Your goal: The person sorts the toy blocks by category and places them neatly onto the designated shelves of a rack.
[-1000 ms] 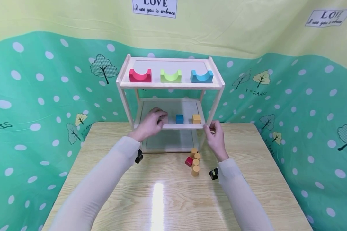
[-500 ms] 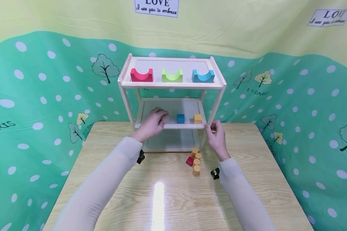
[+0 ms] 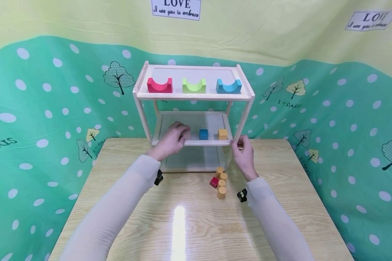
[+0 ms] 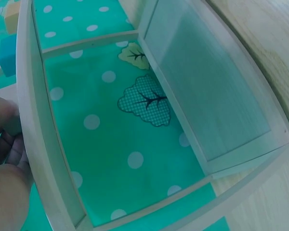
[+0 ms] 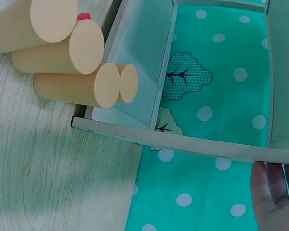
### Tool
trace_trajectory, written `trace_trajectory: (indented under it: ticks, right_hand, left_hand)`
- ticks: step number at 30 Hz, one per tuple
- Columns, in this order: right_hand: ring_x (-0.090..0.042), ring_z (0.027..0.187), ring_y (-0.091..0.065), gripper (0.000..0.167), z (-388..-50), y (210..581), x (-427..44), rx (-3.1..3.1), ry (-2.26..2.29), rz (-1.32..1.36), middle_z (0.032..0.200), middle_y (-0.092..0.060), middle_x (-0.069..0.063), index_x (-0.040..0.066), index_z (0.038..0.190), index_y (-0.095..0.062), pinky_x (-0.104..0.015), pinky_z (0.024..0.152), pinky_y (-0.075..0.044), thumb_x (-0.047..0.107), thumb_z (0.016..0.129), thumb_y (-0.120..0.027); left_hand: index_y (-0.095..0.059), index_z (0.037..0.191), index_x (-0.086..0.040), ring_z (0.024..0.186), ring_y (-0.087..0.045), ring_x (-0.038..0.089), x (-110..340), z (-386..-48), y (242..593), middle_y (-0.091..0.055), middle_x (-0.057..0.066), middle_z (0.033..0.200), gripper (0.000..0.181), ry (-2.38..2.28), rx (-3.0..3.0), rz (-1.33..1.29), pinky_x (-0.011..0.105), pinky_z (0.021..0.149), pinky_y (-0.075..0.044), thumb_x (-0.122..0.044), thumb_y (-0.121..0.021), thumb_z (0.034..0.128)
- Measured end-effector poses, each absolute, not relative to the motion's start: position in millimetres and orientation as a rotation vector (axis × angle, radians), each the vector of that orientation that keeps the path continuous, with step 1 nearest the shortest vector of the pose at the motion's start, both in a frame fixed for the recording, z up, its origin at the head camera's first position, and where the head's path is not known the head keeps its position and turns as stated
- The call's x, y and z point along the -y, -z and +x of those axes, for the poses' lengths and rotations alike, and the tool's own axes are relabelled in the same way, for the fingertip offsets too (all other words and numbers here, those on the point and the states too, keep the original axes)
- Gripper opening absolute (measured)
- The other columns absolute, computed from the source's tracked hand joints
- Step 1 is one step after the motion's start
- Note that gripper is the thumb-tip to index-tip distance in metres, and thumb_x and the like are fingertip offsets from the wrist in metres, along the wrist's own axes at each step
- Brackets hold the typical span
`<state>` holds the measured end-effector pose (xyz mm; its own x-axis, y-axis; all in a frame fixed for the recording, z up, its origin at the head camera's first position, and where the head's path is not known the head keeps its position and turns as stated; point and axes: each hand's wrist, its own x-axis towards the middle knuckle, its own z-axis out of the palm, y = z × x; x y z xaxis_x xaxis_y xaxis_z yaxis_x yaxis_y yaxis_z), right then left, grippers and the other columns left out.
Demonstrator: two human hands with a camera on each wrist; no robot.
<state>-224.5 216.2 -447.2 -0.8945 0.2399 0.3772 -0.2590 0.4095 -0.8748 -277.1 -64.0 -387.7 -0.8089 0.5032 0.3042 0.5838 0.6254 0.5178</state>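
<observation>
My left hand [image 3: 171, 140] reaches onto the middle level of a small pale wooden shelf rack [image 3: 192, 96]. Its thumb and fingers pinch a pale block [image 4: 8, 94], mostly covered by the hand in the head view. To the right of that block, a blue cube [image 3: 203, 134] and a yellow cube [image 3: 222, 134] sit along the same level's front edge. At the rack's right front post, my right hand [image 3: 243, 156] grips the frame where the middle level joins it. Fingers [image 5: 263, 190] touch the post in the right wrist view.
Red [image 3: 160, 86], green [image 3: 194, 86] and blue [image 3: 228, 86] arch-cut blocks stand on the top level. Several wooden cylinders [image 3: 221, 192] stand in a row on the table [image 3: 143, 224] before the rack, beside a red cube [image 3: 214, 182]. A patterned curtain [image 3: 68, 108] hangs behind.
</observation>
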Motion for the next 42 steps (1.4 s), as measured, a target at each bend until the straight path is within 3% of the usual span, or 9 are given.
trace_trajectory:
  ticks: [24, 42]
  right_hand:
    - [-0.020, 0.084, -0.054, 0.019, -229, 450, -215, 2.242, -1.408, -0.023, 0.090, -0.056, -0.010, 0.005, 0.101, -0.053, -0.036, 0.069, -0.049, 0.023, 0.095, -0.055]
    - [-0.020, 0.082, -0.054, 0.016, -227, 448, -212, 2.253, -1.370, 0.025, 0.089, -0.056, -0.008, 0.007, 0.103, -0.056, -0.034, 0.066, -0.048, 0.021, 0.097, -0.052]
  left_hand:
    - [-0.056, 0.128, 0.001, 0.112, -0.050, 0.027, 61, -277, 385, -0.050, 0.014, 0.124, 0.035, 0.945, 2.761, -0.892, 0.040, 0.097, -0.044, -0.006, -0.051, 0.0938]
    - [-0.053, 0.129, 0.001, 0.114, -0.048, 0.029, 71, -266, 389, -0.046, 0.018, 0.128, 0.044, 0.981, 2.600, -0.884, 0.041, 0.096, -0.044, -0.001, -0.062, 0.0852]
